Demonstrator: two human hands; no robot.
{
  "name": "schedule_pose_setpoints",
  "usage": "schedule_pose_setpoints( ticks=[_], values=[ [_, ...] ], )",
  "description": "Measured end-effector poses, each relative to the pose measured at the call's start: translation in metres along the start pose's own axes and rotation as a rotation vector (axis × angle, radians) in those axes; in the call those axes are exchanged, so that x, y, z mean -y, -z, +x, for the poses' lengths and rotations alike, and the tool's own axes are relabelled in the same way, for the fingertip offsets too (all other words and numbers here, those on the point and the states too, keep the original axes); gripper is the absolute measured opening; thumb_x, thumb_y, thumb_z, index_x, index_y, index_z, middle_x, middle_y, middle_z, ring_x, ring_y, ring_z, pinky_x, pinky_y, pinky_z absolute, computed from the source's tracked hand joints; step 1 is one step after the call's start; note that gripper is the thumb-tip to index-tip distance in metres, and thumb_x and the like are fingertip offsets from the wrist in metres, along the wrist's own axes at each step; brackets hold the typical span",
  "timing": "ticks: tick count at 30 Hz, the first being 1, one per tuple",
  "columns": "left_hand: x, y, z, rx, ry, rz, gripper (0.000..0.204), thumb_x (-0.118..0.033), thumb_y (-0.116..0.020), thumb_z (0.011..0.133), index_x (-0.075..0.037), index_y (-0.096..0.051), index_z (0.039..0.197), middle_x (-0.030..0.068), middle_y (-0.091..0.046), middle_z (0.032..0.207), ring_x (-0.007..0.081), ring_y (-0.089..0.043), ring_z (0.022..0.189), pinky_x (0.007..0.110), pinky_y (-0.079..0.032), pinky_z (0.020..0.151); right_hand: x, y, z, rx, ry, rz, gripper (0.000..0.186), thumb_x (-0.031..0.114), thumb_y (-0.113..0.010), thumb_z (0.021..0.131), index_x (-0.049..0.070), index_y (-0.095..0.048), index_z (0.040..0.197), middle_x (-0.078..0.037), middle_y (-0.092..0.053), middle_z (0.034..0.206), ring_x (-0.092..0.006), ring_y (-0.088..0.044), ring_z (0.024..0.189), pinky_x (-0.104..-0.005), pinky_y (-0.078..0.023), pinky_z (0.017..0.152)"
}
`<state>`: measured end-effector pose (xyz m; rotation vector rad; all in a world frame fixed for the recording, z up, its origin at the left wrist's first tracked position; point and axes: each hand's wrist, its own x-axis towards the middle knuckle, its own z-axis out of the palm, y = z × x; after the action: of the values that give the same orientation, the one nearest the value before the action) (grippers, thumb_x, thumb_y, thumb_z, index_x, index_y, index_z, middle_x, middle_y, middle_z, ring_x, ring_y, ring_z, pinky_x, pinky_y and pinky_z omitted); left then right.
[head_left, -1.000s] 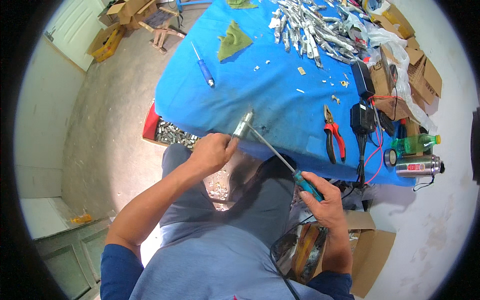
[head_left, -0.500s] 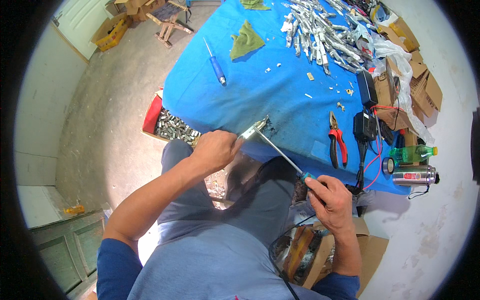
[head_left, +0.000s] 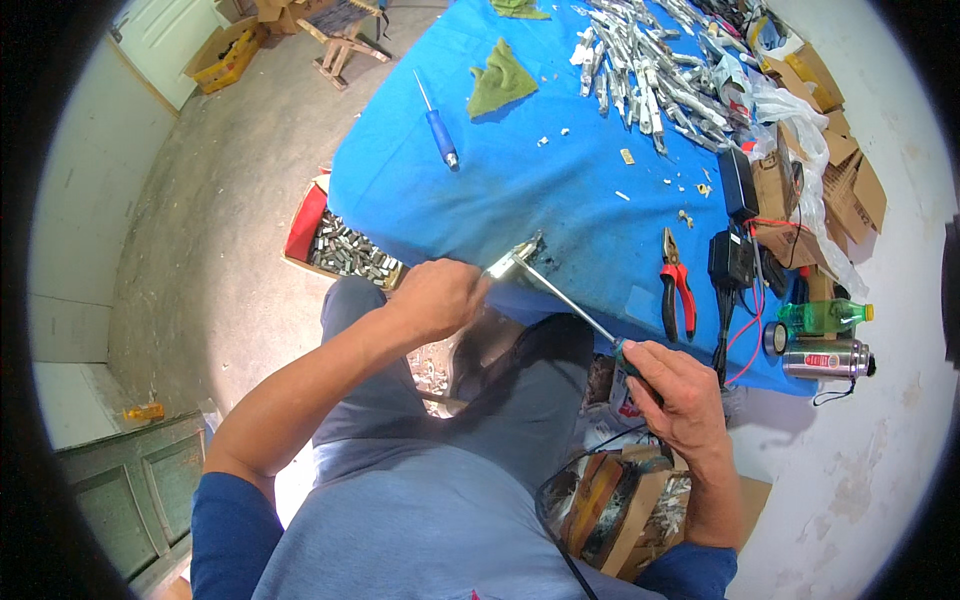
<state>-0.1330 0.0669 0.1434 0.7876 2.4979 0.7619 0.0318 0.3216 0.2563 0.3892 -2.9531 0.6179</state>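
A silvery piece (head_left: 504,267) is clenched in the left grip (head_left: 440,298) at the near edge of the bench (head_left: 390,190); a screwdriver (head_left: 570,302), grasped in the right grip (head_left: 680,392), is set against it. The piece is best kept braced — force directed clear of the left grip. By the near-left corner, metal parts (head_left: 350,248) are held in a red-walled carton (head_left: 305,226).

The left hand (head_left: 440,300) and right hand (head_left: 682,395) are both curled, forearms (head_left: 310,390) reaching forward.
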Motion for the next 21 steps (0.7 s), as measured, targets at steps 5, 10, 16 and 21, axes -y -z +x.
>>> schedule_pose_setpoints(
  ticks=[5, 10, 16, 21],
  values=[
    [-0.005, 0.003, 0.0, 0.037, -0.007, 0.064, 0.038, -0.03, -0.048, 0.097, 0.001, -0.064, 0.082, 0.0266, -0.062, 0.077, 0.0459, -0.061, 0.076, 0.054, -0.046, 0.069, -0.002, 0.013, 0.011, 0.096, 0.036, -0.066, 0.04, 0.003, -0.07, 0.077, 0.006, -0.063, 0.116, -0.009, -0.063, 0.093, -0.0279, -0.062, 0.074, -0.036, -0.051, 0.062],
    [-0.006, 0.003, 0.0, 0.033, -0.04, 0.086, 0.038, -0.029, -0.048, 0.097, 0.001, -0.064, 0.08, 0.0266, -0.062, 0.076, 0.046, -0.061, 0.076, 0.055, -0.046, 0.069, -0.021, 0.017, 0.015, 0.136, -0.02, 0.126, 0.04, 0.003, -0.068, 0.078, 0.005, -0.062, 0.117, -0.011, -0.063, 0.088, -0.0295, -0.063, 0.069, -0.0359, -0.05, 0.061],
    [-0.004, 0.0, 0.001, 0.027, -0.016, 0.095, 0.036, -0.028, -0.049, 0.097, 0.002, -0.064, 0.082, 0.0265, -0.062, 0.077, 0.046, -0.061, 0.077, 0.054, -0.046, 0.069, -0.033, 0.011, 0.013, 0.155, -0.135, 0.31, 0.036, 0.005, -0.066, 0.081, 0.002, -0.065, 0.117, -0.015, -0.067, 0.084, -0.0251, -0.066, 0.07, -0.0307, -0.05, 0.065],
    [0.007, 0.0, 0.001, -0.027, 0.021, 0.048, 0.034, -0.028, -0.05, 0.096, 0.002, -0.064, 0.085, 0.0271, -0.061, 0.078, 0.0463, -0.06, 0.079, 0.054, -0.045, 0.069, -0.045, -0.003, 0.002, 0.189, -0.395, 0.548, 0.035, 0.009, -0.066, 0.084, 0.001, -0.065, 0.118, -0.015, -0.069, 0.087, -0.0184, -0.065, 0.074, -0.0289, -0.05, 0.071]
  ],
)
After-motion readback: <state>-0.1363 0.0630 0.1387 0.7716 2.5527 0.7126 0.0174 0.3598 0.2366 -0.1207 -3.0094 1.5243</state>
